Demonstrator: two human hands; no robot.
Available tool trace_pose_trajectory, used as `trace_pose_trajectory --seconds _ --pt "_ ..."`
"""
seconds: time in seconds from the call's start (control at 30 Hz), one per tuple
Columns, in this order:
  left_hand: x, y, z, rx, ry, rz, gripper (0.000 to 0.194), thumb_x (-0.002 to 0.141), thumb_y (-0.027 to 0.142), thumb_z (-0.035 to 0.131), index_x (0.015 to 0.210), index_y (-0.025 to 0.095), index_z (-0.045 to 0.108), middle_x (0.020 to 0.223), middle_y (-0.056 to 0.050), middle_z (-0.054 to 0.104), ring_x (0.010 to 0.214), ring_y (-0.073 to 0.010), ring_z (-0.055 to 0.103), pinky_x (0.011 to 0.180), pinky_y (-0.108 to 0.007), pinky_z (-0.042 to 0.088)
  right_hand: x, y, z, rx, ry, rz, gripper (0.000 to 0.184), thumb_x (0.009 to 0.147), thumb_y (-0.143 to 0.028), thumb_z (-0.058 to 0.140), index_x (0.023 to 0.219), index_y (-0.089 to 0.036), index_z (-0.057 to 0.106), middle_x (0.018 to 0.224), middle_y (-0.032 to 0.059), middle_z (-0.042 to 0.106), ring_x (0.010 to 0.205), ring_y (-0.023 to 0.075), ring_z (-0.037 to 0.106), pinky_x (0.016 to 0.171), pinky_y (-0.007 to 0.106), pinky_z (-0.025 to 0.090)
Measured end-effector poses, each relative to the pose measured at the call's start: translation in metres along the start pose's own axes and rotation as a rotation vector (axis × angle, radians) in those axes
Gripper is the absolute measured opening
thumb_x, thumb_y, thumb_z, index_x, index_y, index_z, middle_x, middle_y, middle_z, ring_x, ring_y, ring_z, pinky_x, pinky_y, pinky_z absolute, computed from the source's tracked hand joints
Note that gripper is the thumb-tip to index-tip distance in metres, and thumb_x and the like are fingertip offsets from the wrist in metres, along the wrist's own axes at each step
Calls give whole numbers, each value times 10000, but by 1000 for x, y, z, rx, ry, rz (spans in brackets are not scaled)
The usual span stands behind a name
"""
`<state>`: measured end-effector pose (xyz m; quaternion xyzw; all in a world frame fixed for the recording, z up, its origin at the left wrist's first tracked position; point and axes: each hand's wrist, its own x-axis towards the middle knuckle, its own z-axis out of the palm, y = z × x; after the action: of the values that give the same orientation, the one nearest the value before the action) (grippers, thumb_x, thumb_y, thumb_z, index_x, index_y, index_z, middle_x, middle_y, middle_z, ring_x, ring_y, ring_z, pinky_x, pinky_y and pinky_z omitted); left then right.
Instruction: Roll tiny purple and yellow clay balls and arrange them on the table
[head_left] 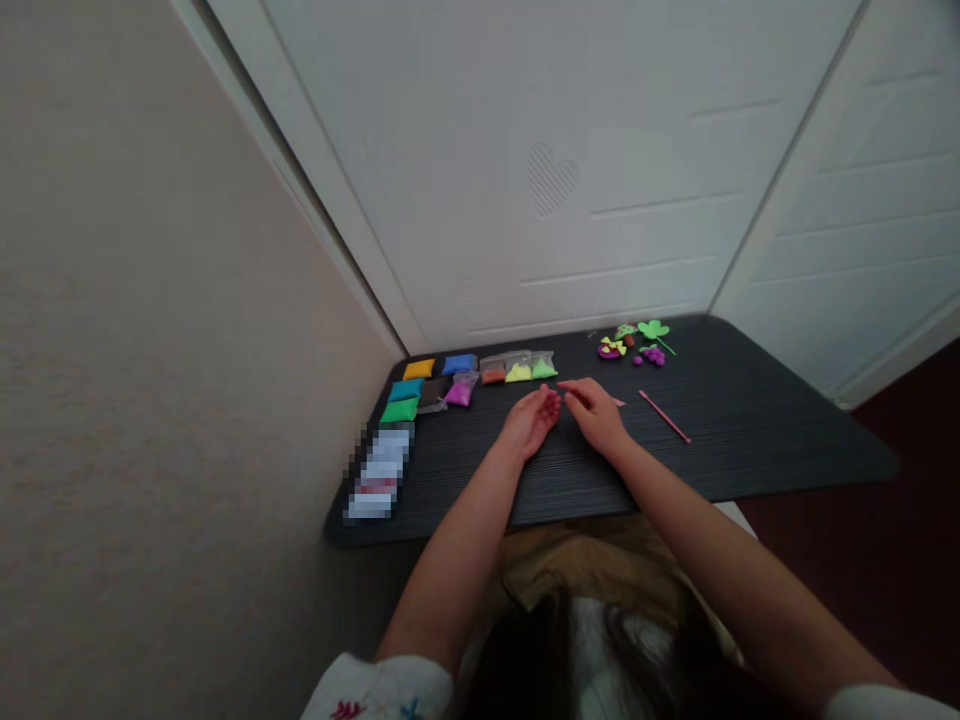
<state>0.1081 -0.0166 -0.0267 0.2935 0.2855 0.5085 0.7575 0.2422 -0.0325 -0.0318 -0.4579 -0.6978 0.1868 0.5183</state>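
L hand (pixel 531 422) half-curled, R hand (pixel 598 415) bent nearby (can't tell if gripping); pink stick (pixel 664 416) on blk tbl (pixel 772 420), R side.

Rm to pass on tabletop (pixel 787 430) R of pink stick (pixel 664 416) (low obst.); bags (pixel 460 391) block back L.
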Motion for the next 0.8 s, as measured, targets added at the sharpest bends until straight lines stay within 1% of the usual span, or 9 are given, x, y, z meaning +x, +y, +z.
trace_pose_trajectory --seconds 0.07,0.13,0.2,0.33,0.47,0.63,0.8 --pt "0 -1 0 -5 -6 12 228 690 335 669 679 119 599 634 -10 628 602 -73 591 632 -205 454 -1 -3 -1 -25 -43 -46 287 846 -345 478 1079 -190 543 1087 65 558 945 164 547 817 380 470" --pt "-1 -2 1 -6 -9 32 254 679 358 675 645 124 582 616 4 618 610 -75 591 662 -215 451 0 -6 -2 -41 -72 -72 251 834 -346 490 1021 -218 597 971 49 594 911 166 553 831 378 460" --pt "-2 -2 2 3 -10 51 251 669 357 682 653 126 586 620 9 619 615 -73 587 677 -218 442 0 -8 -2 -51 -82 -79 240 823 -350 497 989 -240 631 883 41 601 881 172 555 841 376 449" --pt "-3 -3 5 48 -34 66 250 653 337 698 715 104 629 680 -20 647 665 -86 594 702 -219 432 -1 -10 -3 -68 -68 -75 278 814 -373 498 1012 -237 636 883 46 585 875 180 545 823 366 442" --pt "-5 -3 6 92 -56 74 252 642 336 704 685 96 641 668 -25 647 659 -88 582 710 -224 429 -1 -9 -2 -73 -63 -82 276 815 -384 491 995 -241 644 868 44 580 845 173 545 781 348 446" --pt "-4 -3 5 125 -80 67 259 673 353 676 702 97 647 693 -40 650 680 -98 585 741 -250 426 0 -11 -4 -81 -41 -78 243 814 -386 492 938 -244 646 851 38 581 859 175 542 771 346 445" --pt "-5 -3 4 135 -80 59 216 675 317 678 695 105 644 717 -44 656 732 -111 599 765 -254 421 0 -12 -5 -88 -24 -69 175 785 -356 534 858 -221 617 788 27 566 760 158 519 680 312 439"
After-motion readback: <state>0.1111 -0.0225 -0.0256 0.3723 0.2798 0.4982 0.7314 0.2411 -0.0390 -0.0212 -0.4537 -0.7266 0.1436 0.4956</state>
